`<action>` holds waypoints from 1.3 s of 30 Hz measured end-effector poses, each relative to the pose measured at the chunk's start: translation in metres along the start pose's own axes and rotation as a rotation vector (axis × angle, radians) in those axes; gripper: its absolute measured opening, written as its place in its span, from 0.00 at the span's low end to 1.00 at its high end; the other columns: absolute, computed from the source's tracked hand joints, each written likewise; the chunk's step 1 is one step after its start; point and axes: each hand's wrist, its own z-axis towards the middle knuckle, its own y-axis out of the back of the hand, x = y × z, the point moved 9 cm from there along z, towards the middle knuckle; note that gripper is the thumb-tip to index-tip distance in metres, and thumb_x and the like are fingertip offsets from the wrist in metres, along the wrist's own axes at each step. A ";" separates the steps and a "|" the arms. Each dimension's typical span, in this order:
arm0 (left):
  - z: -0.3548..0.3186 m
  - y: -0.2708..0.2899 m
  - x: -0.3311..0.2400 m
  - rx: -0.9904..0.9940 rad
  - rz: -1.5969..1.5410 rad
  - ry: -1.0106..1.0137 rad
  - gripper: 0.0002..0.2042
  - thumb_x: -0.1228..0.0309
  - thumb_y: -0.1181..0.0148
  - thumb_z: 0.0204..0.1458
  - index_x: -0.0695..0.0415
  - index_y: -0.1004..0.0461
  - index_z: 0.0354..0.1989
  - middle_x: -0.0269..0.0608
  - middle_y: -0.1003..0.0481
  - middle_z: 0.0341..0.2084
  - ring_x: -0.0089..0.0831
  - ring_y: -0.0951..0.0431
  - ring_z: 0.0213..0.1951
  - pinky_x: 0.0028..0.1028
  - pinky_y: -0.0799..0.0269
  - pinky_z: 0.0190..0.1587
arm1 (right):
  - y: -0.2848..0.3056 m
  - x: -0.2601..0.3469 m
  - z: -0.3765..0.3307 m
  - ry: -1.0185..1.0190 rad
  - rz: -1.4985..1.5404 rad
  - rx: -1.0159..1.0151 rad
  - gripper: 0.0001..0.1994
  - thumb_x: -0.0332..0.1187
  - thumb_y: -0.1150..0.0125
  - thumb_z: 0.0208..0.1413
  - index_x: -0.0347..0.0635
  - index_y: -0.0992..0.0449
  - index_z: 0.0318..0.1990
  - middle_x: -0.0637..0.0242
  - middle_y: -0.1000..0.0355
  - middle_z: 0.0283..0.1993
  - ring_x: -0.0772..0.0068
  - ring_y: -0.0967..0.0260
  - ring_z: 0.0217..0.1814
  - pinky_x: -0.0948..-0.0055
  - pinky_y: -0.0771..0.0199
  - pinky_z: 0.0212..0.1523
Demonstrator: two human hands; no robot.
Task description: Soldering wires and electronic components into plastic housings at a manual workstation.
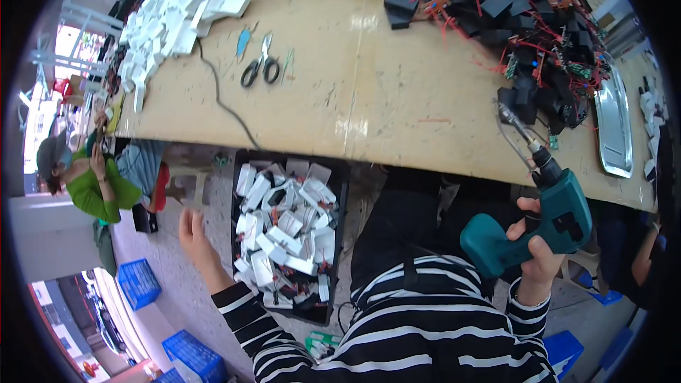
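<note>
The cordless drill (564,202) has a teal body of hard plastic, rather matt, while its front shaft (520,126) looks like shiny metal. The tray (613,124) seems to be polished metal, very glossy and smooth. The scissors (264,61) join metal blades with black plastic handles. The white housings (186,10) are of smooth plastic. The tabletop (305,117) appears like brown board, scuffed, with glossy tape (351,128). The striped shirt (418,330) is soft matt cloth.

Bright; glare on tabletop (305,110); far left partly overexposed; edges bowed
</note>
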 end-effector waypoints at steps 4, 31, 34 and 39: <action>0.001 -0.199 -0.192 0.423 -0.160 -0.406 0.15 0.74 0.44 0.55 0.68 0.29 0.49 0.40 0.25 0.40 0.24 0.27 0.42 0.22 0.33 0.47 | 0.004 -0.006 0.009 -0.019 0.063 -0.030 0.32 0.29 0.36 0.47 0.30 0.42 0.59 0.45 0.33 0.53 0.65 0.26 0.36 0.69 0.24 0.37; -0.153 -0.396 -0.289 1.313 0.102 -0.947 0.13 0.77 0.45 0.43 0.60 0.24 0.40 0.44 0.26 0.35 0.40 0.24 0.35 0.31 0.28 0.37 | 0.022 0.003 0.021 -0.034 0.097 -0.168 0.36 0.28 0.34 0.42 0.29 0.44 0.60 0.43 0.31 0.49 0.61 0.25 0.32 0.68 0.22 0.33; -0.162 -0.395 -0.289 1.340 0.102 -0.896 0.13 0.76 0.42 0.42 0.61 0.25 0.39 0.42 0.27 0.37 0.34 0.25 0.38 0.27 0.30 0.41 | 0.023 0.005 0.014 -0.034 0.099 -0.184 0.37 0.28 0.33 0.42 0.29 0.44 0.60 0.42 0.32 0.49 0.61 0.25 0.32 0.68 0.22 0.33; -0.152 -0.392 -0.298 1.366 0.055 -0.969 0.15 0.70 0.37 0.42 0.63 0.25 0.40 0.44 0.27 0.38 0.35 0.26 0.41 0.29 0.32 0.46 | 0.026 0.005 0.010 -0.020 0.098 -0.187 0.37 0.28 0.33 0.42 0.29 0.44 0.61 0.42 0.32 0.49 0.61 0.25 0.32 0.68 0.22 0.33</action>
